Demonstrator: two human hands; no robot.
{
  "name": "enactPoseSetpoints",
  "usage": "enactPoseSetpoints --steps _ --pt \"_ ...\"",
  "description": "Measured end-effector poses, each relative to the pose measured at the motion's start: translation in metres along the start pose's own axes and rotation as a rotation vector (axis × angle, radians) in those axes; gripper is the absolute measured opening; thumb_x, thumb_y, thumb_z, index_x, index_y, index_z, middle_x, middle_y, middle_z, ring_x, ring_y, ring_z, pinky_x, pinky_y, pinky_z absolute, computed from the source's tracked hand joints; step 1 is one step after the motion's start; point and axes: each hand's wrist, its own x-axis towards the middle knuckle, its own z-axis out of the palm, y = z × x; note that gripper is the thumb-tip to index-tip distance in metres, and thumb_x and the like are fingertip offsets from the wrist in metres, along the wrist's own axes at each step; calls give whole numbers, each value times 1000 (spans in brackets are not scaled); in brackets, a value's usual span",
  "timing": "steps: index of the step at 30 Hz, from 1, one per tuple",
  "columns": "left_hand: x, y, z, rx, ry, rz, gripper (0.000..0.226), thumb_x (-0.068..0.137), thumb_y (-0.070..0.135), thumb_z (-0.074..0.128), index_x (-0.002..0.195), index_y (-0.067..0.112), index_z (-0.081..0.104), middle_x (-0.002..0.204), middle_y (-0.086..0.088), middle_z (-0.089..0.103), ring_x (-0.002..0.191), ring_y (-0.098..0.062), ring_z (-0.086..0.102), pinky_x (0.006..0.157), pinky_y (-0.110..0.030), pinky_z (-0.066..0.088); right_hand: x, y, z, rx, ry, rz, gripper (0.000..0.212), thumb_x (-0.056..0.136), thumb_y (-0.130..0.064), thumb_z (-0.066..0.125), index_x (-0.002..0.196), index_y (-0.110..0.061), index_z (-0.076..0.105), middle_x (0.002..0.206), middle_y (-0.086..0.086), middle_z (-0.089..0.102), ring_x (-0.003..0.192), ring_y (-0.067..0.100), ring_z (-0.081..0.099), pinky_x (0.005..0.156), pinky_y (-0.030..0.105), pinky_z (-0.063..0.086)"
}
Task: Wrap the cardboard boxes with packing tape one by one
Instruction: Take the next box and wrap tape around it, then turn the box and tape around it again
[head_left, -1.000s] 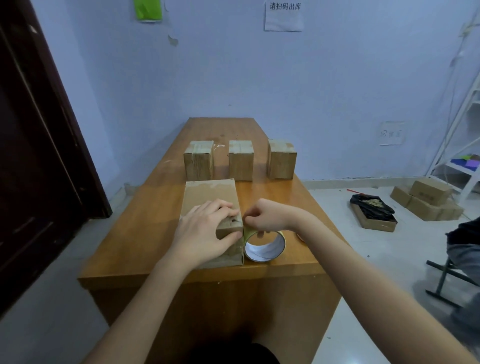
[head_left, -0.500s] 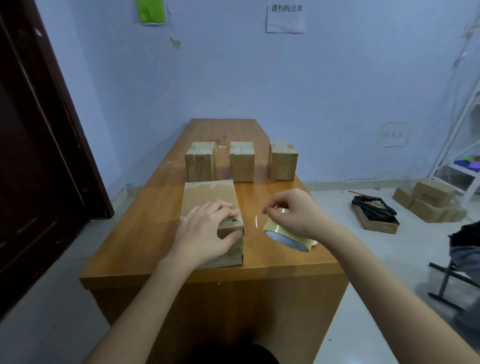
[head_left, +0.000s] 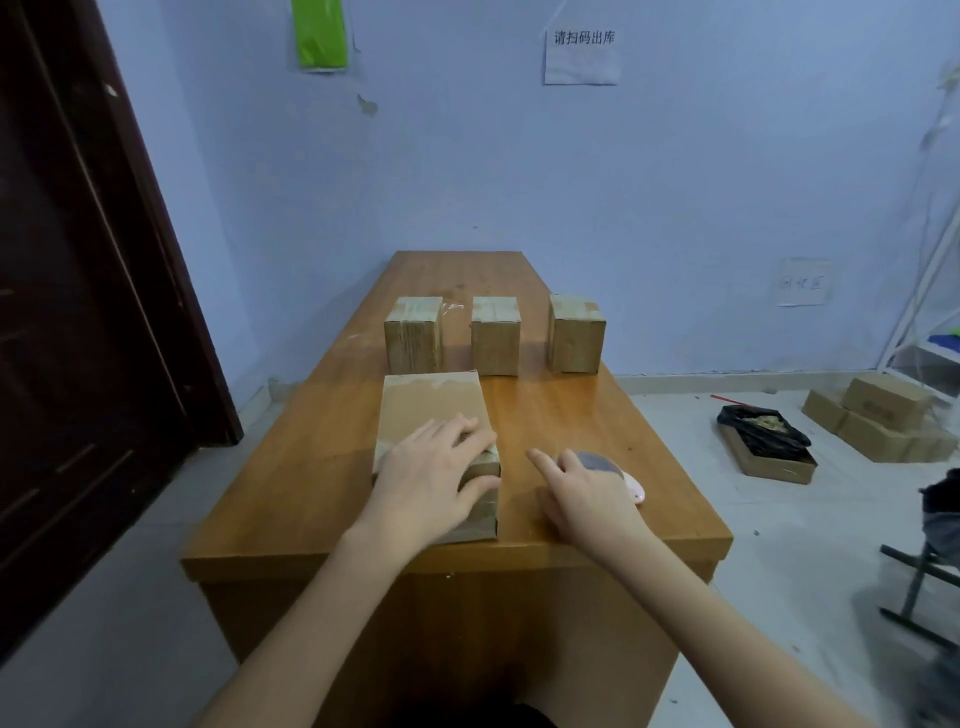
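While the big box (head_left: 431, 415) is held flat on the tabletop (head_left: 571, 415) at about 7 o'clock, it is kept from sliding by the left hand (head_left: 431, 480), whose fingers are spread over the near end and whose thumb is hooked round the near right corner. A strip of tape can be seen across that end, under the fingers. The right hand (head_left: 587, 499) rests just beside the box at 5 o'clock, with its first finger pointing forward; the tape roll (head_left: 597, 462) lies at its fingertips, but whether it is gripped cannot be told. A small pink thing (head_left: 635, 488) peeks out beside the roll.

To do this step well, the box should be kept pressed down hard. The loose tape should be rubbed flat from the middle out to the edges, so no bumps are left. The roll should be kept close, ready for the next strip.

Three small boxes (head_left: 494, 343) wait in a row at 12 o'clock, already taped on top, it seems.
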Motion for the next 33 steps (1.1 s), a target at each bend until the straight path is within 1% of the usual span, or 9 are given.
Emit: enactPoseSetpoints --steps 3,6,11,14,17,21,26,29,33 --pt "-4 1 3 48 -3 49 50 95 54 33 143 42 26 151 5 30 139 -14 25 111 -30 15 2 -3 4 -51 -7 53 53 101 -34 36 150 -24 18 128 8 51 87 18 56 65 25 44" --pt "-3 -1 1 -36 -51 -5 63 92 55 40 147 34 17 153 10 23 140 -11 20 109 -28 12 -1 -11 -5 -139 189 121 52 98 -46 38 139 -15 43 128 14 53 112 27 53 86 33 45" --pt "-5 -9 -23 -723 274 -206 33 91 22 54 122 30 55 132 18 47 120 12 38 101 -9 29 -2 -45 -27 677 210 118 53 100 -45 32 146 -20 36 146 -1 42 132 14 41 99 23 33" --pt "-18 -18 -25 -627 456 -439 30 93 21 50 122 19 58 124 6 55 112 -1 49 81 -5 36 -4 -61 -29 1029 53 125 61 99 -48 32 152 -23 17 156 -8 26 141 6 23 110 22 21" --pt "-36 -21 -11 -531 262 -627 51 95 43 39 139 17 41 139 1 44 124 -13 42 92 -19 31 -8 -70 -26 1152 7 131 62 100 -46 33 153 -22 10 158 -8 19 143 6 17 119 30 18" --pt "-49 -17 1 -725 96 -644 70 89 57 34 148 21 22 146 0 38 131 -17 37 100 -30 33 -7 -77 -21 1175 -6 143 62 101 -40 33 153 -22 5 157 -7 20 142 5 21 117 28 22" --pt "-47 -17 -3 -775 198 -581 73 81 55 50 145 28 26 137 7 44 122 -11 43 95 -34 48 -4 -74 -24 1204 55 153 53 101 -35 35 150 -18 22 128 -23 39 110 -17 37 84 -7 30" --pt "-43 -17 -11 -668 270 -494 65 84 46 58 142 32 32 128 11 44 112 -3 40 85 -20 42 -3 -68 -27 1240 111 175 45 101 -31 36 143 -16 35 120 -22 47 105 -15 46 76 -4 37" --pt "-37 -17 -22 -623 266 -398 61 89 33 57 144 30 32 138 0 44 126 -16 39 101 -44 42 -7 -60 -28 1232 -10 146 30 102 -26 38 129 -21 51 105 -18 59 99 -2 60 72 16 55"
